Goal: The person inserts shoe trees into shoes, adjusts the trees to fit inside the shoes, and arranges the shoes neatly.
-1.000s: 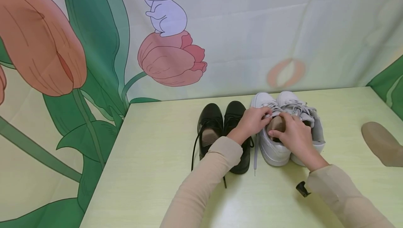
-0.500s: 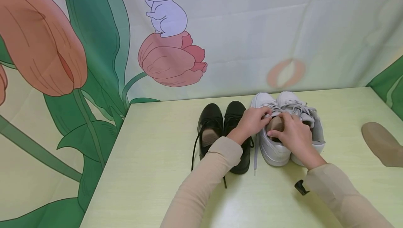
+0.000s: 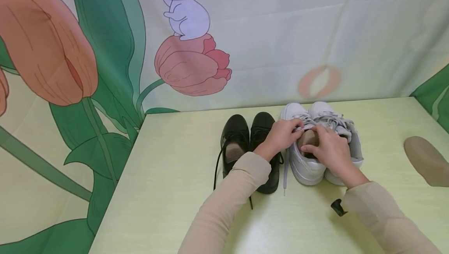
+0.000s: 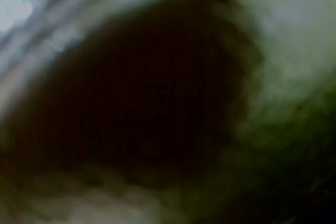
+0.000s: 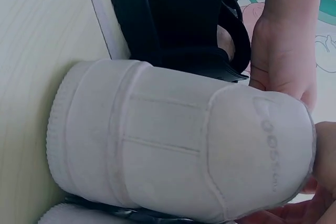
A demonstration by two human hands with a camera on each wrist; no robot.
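Observation:
A pair of white sneakers stands on the table, toes toward the wall. My left hand (image 3: pixel 282 134) pinches the tongue of the left white sneaker (image 3: pixel 306 170) at the front of its opening. Over that opening, my right hand (image 3: pixel 331 147) has its thumb and fingers curled about a brown insole (image 3: pixel 308 140) inside the sneaker; the fingertips are partly hidden. In the right wrist view, this sneaker's heel (image 5: pixel 168 140) fills the middle, with my left hand (image 5: pixel 286 51) beyond it. The left wrist view is dark and blurred.
A pair of black lace-up shoes (image 3: pixel 235 127) stands left of the sneakers, partly under my left forearm. A loose brown insole (image 3: pixel 426 160) lies at the table's right. One grey lace (image 3: pixel 285 172) hangs onto the tabletop. A small black piece (image 3: pixel 338 208) sits by my right cuff.
My right hand has shifted very slightly at the sneaker's opening. The left hand keeps its place, and the shoes stay where they were.

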